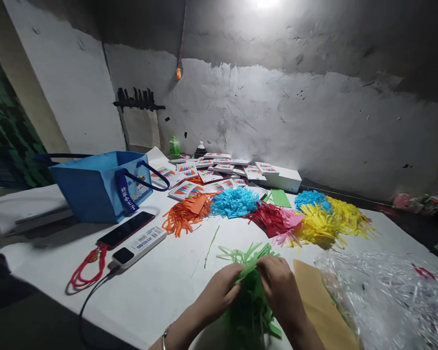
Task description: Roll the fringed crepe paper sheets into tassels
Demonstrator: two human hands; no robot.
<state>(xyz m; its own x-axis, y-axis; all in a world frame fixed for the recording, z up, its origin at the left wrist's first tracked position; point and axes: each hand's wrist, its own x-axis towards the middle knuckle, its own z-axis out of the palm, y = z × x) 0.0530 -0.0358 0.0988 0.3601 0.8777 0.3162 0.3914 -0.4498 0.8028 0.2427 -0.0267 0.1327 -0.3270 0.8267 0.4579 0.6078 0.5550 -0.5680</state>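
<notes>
Green fringed tissue paper (253,272) is pinched between my two hands near the front of the table. My left hand (224,287) grips its left side, with a bracelet on the wrist. My right hand (277,282) has its fingers closed on the right side of the same paper. Green strips fan out beyond my fingertips and hang below them. A thin loose green strip (211,247) lies on the table just ahead. Beyond it are fringed paper bunches in orange (186,213), blue (235,200), dark red (269,218), pink (291,221) and yellow (319,224).
A blue gift bag (87,187) stands at the left, near a phone (126,229) and a white power bank (140,247) with a cable. Several printed packets (222,167) are piled at the back. Brown paper (321,306) and clear plastic (383,301) lie on the right.
</notes>
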